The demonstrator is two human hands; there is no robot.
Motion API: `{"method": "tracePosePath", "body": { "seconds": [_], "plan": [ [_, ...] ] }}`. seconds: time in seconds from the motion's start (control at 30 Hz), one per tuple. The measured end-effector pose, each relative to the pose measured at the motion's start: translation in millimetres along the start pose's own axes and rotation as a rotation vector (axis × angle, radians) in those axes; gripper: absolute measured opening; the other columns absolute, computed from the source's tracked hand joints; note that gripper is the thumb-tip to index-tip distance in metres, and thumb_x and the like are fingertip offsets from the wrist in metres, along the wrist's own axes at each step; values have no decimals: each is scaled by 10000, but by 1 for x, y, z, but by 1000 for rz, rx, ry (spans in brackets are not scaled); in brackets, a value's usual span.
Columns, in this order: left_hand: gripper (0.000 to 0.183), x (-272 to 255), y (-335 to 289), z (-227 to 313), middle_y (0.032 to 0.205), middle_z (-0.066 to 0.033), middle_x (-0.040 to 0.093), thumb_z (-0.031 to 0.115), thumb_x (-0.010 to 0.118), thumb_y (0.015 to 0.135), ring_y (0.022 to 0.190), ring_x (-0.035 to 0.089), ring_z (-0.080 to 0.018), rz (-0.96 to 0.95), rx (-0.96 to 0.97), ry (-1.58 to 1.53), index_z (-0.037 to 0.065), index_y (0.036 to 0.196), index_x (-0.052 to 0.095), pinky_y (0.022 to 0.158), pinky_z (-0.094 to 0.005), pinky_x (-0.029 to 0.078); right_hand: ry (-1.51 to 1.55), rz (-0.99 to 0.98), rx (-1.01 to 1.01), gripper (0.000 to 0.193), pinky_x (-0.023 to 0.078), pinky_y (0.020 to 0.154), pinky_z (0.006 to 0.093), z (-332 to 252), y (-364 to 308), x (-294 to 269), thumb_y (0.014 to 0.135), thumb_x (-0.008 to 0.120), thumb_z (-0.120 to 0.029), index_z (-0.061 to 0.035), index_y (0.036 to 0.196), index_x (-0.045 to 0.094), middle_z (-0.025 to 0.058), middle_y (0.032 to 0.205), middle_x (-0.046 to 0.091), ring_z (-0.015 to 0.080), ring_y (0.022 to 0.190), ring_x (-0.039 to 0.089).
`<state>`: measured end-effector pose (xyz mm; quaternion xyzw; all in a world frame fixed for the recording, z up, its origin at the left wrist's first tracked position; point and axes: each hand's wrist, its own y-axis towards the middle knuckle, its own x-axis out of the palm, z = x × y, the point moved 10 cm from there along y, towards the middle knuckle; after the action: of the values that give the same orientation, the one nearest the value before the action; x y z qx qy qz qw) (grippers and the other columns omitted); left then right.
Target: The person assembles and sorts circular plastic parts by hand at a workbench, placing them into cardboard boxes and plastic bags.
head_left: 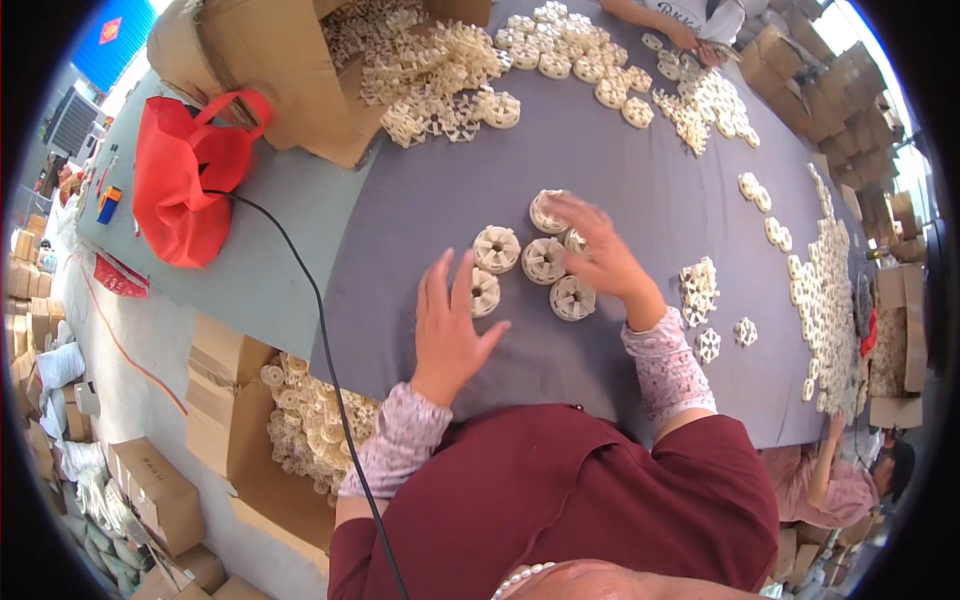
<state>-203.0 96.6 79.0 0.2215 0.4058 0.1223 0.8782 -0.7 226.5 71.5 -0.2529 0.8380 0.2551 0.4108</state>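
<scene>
Several off-white round slotted plastic wheels lie in a loose cluster on the grey cloth in front of me. My left hand (450,322) is open, fingers spread, at the left side of the cluster. Its fingers are beside a lower-left wheel (485,293) and partly cover its edge; another wheel (496,249) lies just above that one. My right hand (607,257) is open over the right side, fingers stretched, slightly blurred. It partly hides a far wheel (545,211) and a small part of another. A middle wheel (543,261) and a near wheel (573,298) show beside it.
Loose white star-shaped parts (699,290) lie at the right, with rows of wheels (830,290) beyond. A cardboard box (290,80) spills parts at the far left, near a red bag (185,180). A black cable (315,285) crosses the left. Co-workers (690,25) work at the table's edges.
</scene>
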Motion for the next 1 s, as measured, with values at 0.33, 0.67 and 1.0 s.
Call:
{"method": "tracePosePath", "body": {
  "seconds": [0.33,0.67,1.0],
  "plan": [
    [729,25,12,-30,1291,-165,663,204,918,796,1199,624,-379,-36,-83,-110,42,1436,608,1050,-485,504,474,439,440,710,516,1081,419,78,-98,-17,804,858,-163,-48,1451,590,165,1316,665,290,1230,654],
    [679,66,53,-26,1192,-125,678,135,895,713,1153,652,-346,-258,25,-144,89,1349,660,1034,-457,525,677,586,334,847,526,1085,434,15,-111,18,790,914,-132,-43,1534,518,192,1407,610,359,1308,635],
    [813,-46,-144,-86,1338,-96,692,108,963,635,1251,660,-207,-402,-578,-1366,28,1376,638,1105,-371,510,25,512,149,914,531,1112,443,0,-52,37,785,946,-171,-36,1566,490,181,1411,627,339,1329,634]
  ]
}}
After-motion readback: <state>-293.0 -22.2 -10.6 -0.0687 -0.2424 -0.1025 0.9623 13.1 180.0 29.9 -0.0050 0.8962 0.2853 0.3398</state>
